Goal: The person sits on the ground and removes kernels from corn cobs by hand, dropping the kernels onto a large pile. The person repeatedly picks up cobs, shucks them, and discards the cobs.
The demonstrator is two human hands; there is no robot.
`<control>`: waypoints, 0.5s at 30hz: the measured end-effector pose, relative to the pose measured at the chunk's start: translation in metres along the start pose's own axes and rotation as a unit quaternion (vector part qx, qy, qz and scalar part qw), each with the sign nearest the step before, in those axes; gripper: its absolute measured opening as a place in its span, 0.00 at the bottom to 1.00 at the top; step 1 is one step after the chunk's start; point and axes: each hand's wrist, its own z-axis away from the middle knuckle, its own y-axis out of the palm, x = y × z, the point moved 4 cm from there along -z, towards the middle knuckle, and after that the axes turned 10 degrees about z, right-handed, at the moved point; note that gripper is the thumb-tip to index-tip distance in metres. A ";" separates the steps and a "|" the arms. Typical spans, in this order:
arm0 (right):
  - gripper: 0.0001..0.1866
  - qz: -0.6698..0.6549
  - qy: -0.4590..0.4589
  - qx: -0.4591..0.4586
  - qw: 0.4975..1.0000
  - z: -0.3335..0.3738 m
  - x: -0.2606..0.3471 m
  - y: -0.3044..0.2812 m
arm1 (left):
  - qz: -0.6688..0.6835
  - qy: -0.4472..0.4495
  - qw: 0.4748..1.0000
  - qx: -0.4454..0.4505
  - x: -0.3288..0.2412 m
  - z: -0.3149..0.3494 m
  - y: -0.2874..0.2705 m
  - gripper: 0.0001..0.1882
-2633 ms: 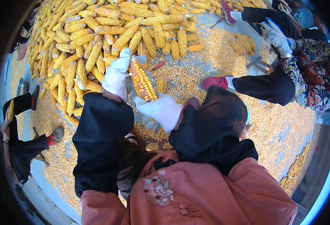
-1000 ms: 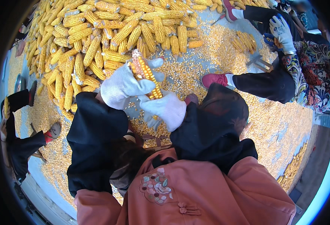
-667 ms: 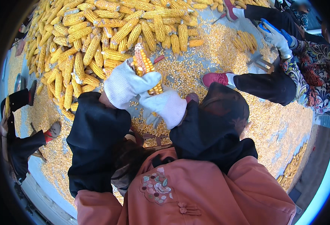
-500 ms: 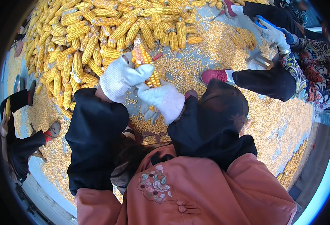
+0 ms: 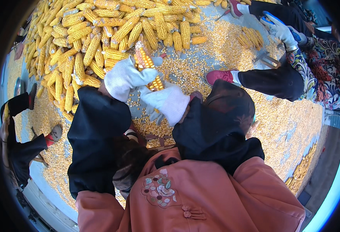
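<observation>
A partly stripped corn cob (image 5: 143,60) leans between my two white-gloved hands, its upper end toward the pile. Bare reddish cob shows along one side, with yellow kernels still on the other. My left hand (image 5: 128,78) is closed around its middle, fingers wrapped across it. Lower down, my right hand (image 5: 163,99) grips the cob's bottom end, the thumb side pressed against the kernels. Some of the right fingers are hidden beneath the glove. Loose kernels (image 5: 154,130) lie on the ground under my hands.
A large heap of corn cobs (image 5: 96,42) rises ahead and to the left. A small bunch of cobs (image 5: 251,38) lies at the right, near a co-worker's gloved hand (image 5: 280,33) and red shoe (image 5: 219,76). Another person's shoe (image 5: 55,133) is at the left.
The cob has shifted slightly within my hands, which stay close together around it. At the right, the co-worker's gloved hand has moved a little.
</observation>
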 end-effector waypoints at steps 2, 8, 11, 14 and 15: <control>0.16 0.032 -0.010 0.031 0.999 0.002 -0.005 -0.002 | 0.042 -0.009 0.999 0.002 0.000 0.002 -0.001 0.33; 0.19 0.055 0.195 0.103 0.974 0.004 0.002 -0.011 | 0.142 0.005 0.990 -0.016 -0.011 0.011 -0.007 0.35; 0.19 0.054 0.237 0.101 0.965 0.008 0.010 -0.007 | 0.178 0.023 0.983 -0.025 -0.006 0.011 -0.008 0.32; 0.19 0.075 0.267 0.103 0.955 0.004 0.011 -0.006 | 0.189 0.030 0.981 -0.027 -0.005 0.006 -0.009 0.32; 0.18 0.054 0.263 0.090 0.959 0.005 0.011 -0.007 | 0.187 0.025 0.982 -0.028 -0.005 0.005 -0.008 0.32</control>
